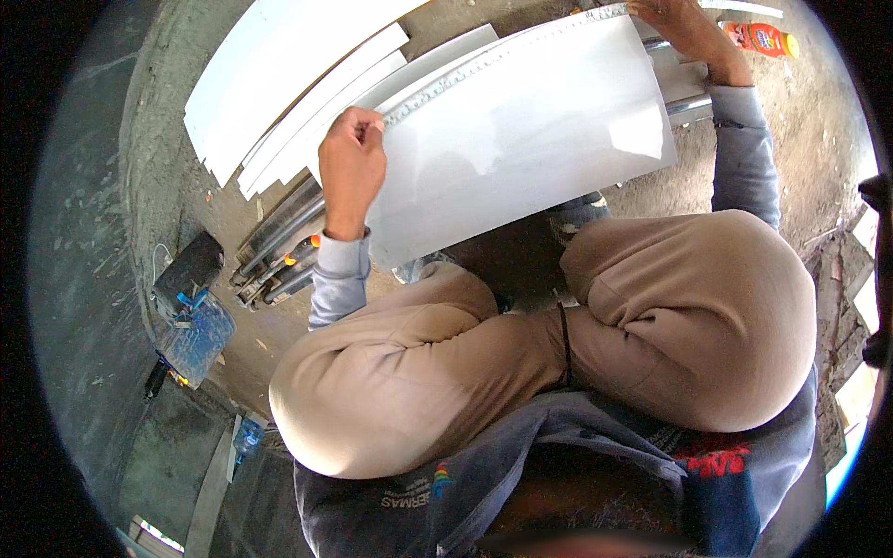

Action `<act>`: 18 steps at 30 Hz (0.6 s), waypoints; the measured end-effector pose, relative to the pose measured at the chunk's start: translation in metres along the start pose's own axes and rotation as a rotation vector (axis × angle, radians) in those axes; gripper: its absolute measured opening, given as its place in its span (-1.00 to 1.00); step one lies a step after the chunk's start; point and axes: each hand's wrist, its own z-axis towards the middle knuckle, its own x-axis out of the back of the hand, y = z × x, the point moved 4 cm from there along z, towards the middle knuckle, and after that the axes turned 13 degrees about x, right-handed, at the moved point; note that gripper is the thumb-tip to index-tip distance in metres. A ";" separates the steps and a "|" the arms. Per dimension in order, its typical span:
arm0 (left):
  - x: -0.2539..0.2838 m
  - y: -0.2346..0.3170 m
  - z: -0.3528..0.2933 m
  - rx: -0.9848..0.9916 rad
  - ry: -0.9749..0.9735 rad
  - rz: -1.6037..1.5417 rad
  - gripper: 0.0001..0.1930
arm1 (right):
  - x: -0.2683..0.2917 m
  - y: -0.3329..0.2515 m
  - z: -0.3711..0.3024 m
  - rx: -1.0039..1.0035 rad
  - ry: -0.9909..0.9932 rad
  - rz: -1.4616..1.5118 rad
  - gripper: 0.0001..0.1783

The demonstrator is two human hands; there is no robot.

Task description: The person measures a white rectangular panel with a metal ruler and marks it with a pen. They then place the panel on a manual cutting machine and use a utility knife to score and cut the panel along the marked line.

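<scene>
A glossy white panel (521,139) lies before my bent knees. Along its far edge runs a pale measuring strip (456,82) with dark markings, most likely a tape measure blade. At the panel's left edge, my left hand (352,172) is closed, thumb and fingers pinched on the strip's near end. My right hand (684,33) is at the far right corner, its fingers on the strip and partly cut off by the picture's top edge. Past that hand, a pale length of strip continues to the right.
More white panels and strips (307,74) lie at the far left. Metal tubes (299,212) pass under the panel, beside an orange-and-black-handled tool (302,251). A red bottle (758,39) with a yellow cap lies far right. A scuffed blue object (205,335) and a clear bottle (246,437) are at left.
</scene>
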 end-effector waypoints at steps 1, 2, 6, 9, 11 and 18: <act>-0.002 -0.002 0.001 0.039 -0.020 0.036 -0.91 | -0.001 0.000 0.000 -0.012 -0.029 0.015 -0.82; 0.001 0.001 -0.002 -0.049 0.038 -0.006 -0.91 | -0.001 0.001 0.000 -0.020 -0.052 -0.009 -0.81; 0.004 0.006 0.002 -0.123 0.117 -0.058 -0.87 | 0.000 0.003 0.000 -0.060 -0.027 0.043 -0.80; 0.002 0.003 -0.002 -0.045 0.055 0.005 -0.87 | 0.001 0.002 0.000 -0.025 0.008 0.023 -0.80; 0.000 0.000 -0.003 0.038 -0.004 0.032 -0.88 | 0.000 0.002 -0.001 -0.012 -0.010 -0.003 -0.79; -0.002 -0.001 -0.008 -0.002 0.025 0.039 -0.89 | -0.002 0.006 -0.004 0.030 0.004 0.016 -0.79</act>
